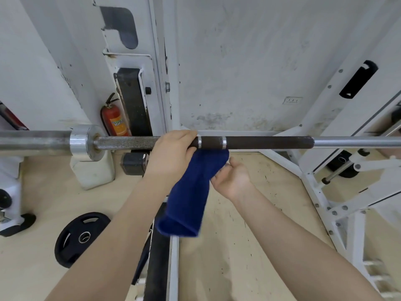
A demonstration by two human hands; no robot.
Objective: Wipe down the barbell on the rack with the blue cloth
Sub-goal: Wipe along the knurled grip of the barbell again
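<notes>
The barbell (260,142) runs level across the view, with a dark knurled middle, a steel collar and sleeve at the left. My left hand (171,155) curls over the bar just right of the collar and holds the top of the blue cloth (191,192) against it. The cloth hangs down below the bar in a long fold. Just under the bar, my right hand (232,177) pinches the cloth's right edge.
White rack uprights (338,109) stand at the right and behind the bar. A red fire extinguisher (115,120) stands by the wall at left. A black weight plate (80,237) lies on the beige floor. A bench frame (160,257) runs below my arms.
</notes>
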